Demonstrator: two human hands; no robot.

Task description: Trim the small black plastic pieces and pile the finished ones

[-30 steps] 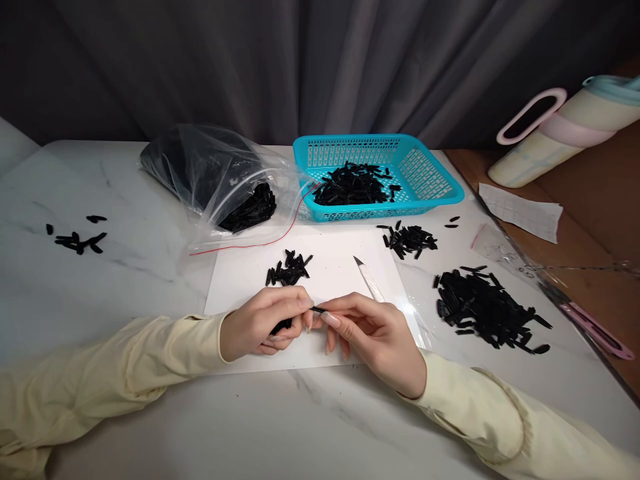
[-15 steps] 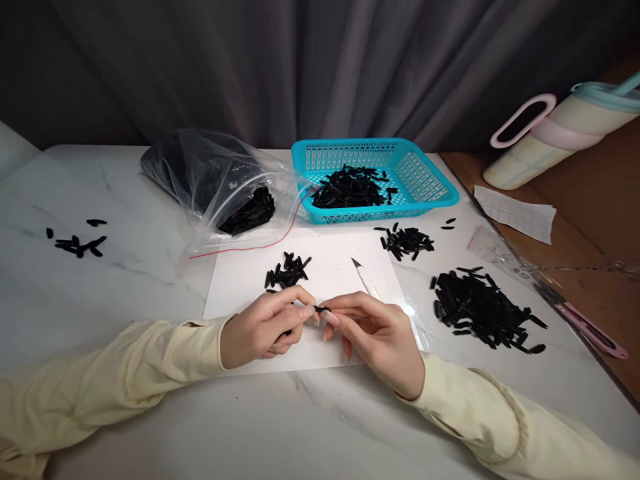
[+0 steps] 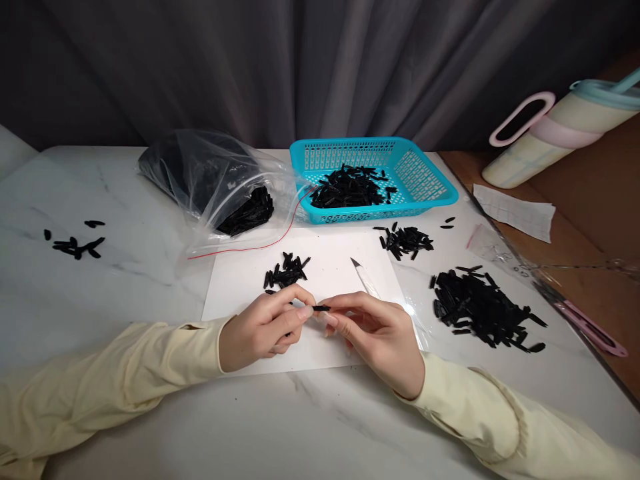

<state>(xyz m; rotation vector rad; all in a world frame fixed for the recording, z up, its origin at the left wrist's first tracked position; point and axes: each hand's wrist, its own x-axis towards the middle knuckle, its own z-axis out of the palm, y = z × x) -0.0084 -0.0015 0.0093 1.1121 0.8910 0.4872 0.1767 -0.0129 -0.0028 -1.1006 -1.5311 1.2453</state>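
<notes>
Left hand and right hand both pinch our small black piece over the white sheet; knife in right. Since a second ago we've slid it further out of the left fingers.

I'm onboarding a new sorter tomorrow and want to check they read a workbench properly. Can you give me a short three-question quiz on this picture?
1. True or false: the turquoise basket holds black pieces.
2. What lies on the white sheet just beyond the right hand? A) scissors B) a craft knife C) a pen
3. What do the left hand and right hand pinch between their fingertips?

Key: 1. True. 2. B, the craft knife. 3. One small black piece.
</notes>
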